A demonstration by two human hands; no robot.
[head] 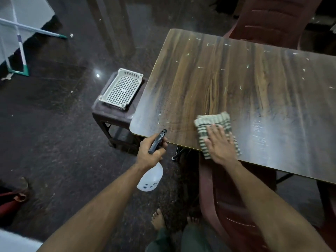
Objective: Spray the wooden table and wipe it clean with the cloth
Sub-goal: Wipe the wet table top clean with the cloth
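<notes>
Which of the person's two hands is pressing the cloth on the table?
The right hand: it lies flat on the striped cloth at the wooden table's near edge, while the left hand grips the spray bottle beside the table.

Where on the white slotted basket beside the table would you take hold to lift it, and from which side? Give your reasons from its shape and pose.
Probably by the two short end rims of the white basket, coming from above. It lies flat and open on the dark stool, and its rim flares outward all round, giving the hands a lip to hook under. The wooden table crowds its right long side.
</notes>
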